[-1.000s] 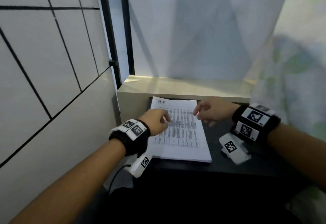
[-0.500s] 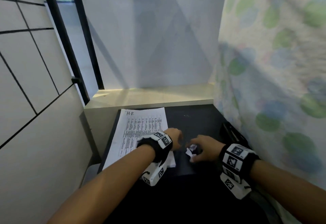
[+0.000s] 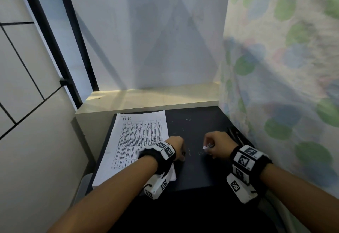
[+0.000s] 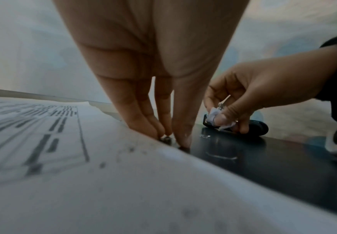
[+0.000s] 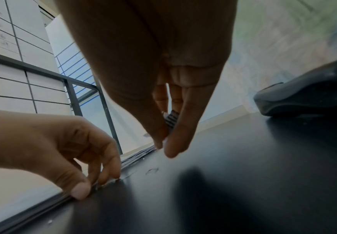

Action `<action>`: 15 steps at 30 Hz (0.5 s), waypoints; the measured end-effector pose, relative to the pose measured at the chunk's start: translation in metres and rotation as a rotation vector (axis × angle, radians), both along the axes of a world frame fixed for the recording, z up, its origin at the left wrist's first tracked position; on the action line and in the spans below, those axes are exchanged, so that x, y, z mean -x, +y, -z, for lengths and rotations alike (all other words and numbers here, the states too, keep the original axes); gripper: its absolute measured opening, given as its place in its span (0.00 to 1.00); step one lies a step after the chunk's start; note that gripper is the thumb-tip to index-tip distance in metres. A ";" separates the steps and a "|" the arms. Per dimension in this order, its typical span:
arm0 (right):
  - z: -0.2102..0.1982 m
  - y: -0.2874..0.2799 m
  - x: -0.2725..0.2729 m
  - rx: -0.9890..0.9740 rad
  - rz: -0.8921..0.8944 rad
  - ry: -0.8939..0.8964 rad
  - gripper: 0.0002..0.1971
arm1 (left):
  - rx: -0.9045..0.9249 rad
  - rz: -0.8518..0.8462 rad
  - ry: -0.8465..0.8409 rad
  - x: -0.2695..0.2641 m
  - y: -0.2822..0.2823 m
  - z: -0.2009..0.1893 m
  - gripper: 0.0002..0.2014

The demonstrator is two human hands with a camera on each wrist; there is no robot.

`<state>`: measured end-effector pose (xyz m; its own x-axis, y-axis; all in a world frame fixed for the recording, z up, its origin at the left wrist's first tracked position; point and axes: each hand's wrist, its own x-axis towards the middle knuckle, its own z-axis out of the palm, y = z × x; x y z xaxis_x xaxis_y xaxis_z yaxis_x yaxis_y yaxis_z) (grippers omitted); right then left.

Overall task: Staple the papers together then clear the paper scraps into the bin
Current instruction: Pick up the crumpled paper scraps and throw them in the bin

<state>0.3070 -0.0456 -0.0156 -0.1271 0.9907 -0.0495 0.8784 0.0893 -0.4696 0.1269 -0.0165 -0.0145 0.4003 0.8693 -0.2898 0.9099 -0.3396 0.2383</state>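
A stack of printed papers (image 3: 139,141) lies on the left half of the black table (image 3: 198,174). My left hand (image 3: 183,156) is at the stack's right edge, where its fingertips (image 4: 183,139) pinch a tiny grey bit against the table. My right hand (image 3: 208,147) hovers just right of it. Between thumb and fingers it pinches crumpled white paper scraps (image 4: 213,115), which the right wrist view shows as a printed scrap (image 5: 170,120). A black stapler (image 3: 236,135) lies behind my right hand by the curtain.
Several loose bent staples (image 5: 152,171) lie on the table between my hands. A flowered curtain (image 3: 284,86) hangs along the right edge. A pale ledge (image 3: 146,100) runs behind the table and a tiled wall (image 3: 27,86) is at the left.
Both hands came off the top of the papers toward the table's middle. My right hand took hold of the scraps and lifted them; my left hand settled at the stack's right edge.
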 end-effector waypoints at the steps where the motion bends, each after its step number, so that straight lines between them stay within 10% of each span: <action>1: -0.001 0.002 -0.001 0.005 0.023 0.021 0.12 | 0.008 0.001 -0.005 -0.002 0.002 0.000 0.16; 15: -0.008 0.029 0.014 0.197 -0.114 -0.101 0.07 | 0.005 -0.021 -0.041 -0.006 0.012 0.004 0.13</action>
<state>0.2930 -0.0166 -0.0072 -0.2226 0.9401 -0.2580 0.9110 0.1064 -0.3984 0.1329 -0.0049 -0.0187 0.3940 0.8761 -0.2781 0.9060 -0.3193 0.2777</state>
